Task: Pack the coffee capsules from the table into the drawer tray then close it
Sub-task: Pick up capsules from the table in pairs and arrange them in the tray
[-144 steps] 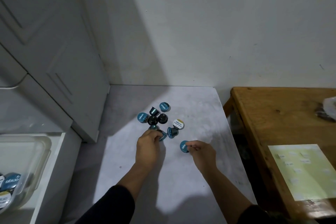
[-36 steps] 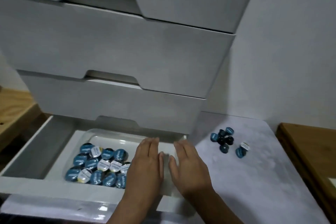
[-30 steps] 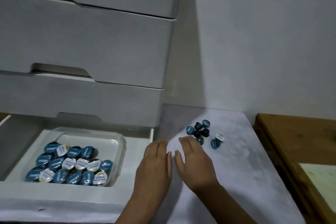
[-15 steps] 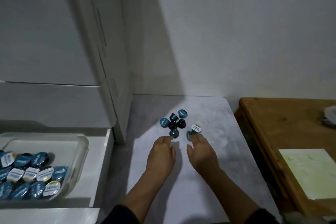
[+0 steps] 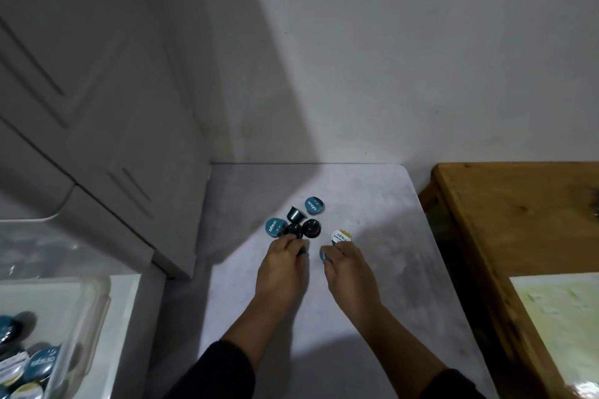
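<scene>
Left hand: I see my left hand (image 5: 281,272) at the near edge of the capsule cluster (image 5: 296,225), fingers curled round a blue capsule (image 5: 303,250) that peeks out at its 3 o'clock side; the fingertips touch a dark capsule (image 5: 291,230).
Right hand: my right hand (image 5: 348,272) pinches another blue capsule (image 5: 323,255) between thumb and fingers; the white-lidded capsule (image 5: 340,236) lies just beyond its fingertips at 12 o'clock.
Hands together: side by side, apart, a narrow gap between them.
Loose capsules: on the grey worktop (image 5: 372,285), a blue lid (image 5: 314,205) at the cluster's 1 o'clock, another blue lid (image 5: 275,227) at 9 o'clock, dark bodies (image 5: 311,228) in the middle.
Drawer tray: the clear tray (image 5: 82,311) sits in the open drawer (image 5: 129,317) at 8 o'clock of my hands, well apart, with capsules inside (image 5: 40,361).
Surroundings: white drawer unit (image 5: 97,107) at 10 o'clock; wooden table (image 5: 505,220) at 3 o'clock with a pale green sheet (image 5: 560,317).
</scene>
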Tool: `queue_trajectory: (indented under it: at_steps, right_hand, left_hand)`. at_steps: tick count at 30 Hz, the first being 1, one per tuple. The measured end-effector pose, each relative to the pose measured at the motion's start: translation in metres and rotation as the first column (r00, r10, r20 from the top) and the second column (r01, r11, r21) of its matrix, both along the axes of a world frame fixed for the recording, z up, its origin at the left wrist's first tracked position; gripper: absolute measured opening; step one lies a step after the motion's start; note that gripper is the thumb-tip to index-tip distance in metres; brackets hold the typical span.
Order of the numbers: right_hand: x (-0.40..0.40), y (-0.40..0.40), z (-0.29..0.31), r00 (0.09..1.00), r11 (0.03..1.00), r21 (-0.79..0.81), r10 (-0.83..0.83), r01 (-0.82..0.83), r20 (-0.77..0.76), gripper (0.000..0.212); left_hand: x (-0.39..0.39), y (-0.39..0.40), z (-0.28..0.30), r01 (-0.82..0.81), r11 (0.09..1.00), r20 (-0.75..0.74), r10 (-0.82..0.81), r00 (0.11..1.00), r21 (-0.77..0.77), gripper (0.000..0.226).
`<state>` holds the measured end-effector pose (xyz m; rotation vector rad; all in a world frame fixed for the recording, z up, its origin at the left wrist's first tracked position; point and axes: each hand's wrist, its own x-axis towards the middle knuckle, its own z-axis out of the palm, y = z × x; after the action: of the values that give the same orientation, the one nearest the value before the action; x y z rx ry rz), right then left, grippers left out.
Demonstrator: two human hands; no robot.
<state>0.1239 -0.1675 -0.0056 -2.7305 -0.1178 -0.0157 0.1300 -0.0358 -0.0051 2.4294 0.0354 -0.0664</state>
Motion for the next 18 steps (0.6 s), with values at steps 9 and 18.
queue_trajectory:
  at_steps: [9, 18]
  right_hand:
    - [-0.001, -0.003, -0.002, 0.999, 0.996, 0.084, -0.035, 0.038, -0.039, 0.019]
    - [-0.006, -0.005, -0.005, 0.982, 0.979, 0.149, -0.117, 0.14, -0.151, 0.021]
  left_hand:
    - [-0.005, -0.003, -0.007, -0.117, 0.973, -0.053, 0.108, 0.993, -0.199, 0.023]
    - [-0.013, 0.004, -0.009, -0.331, 0.897, -0.211, 0.277, 0.937, -0.292, 0.021]
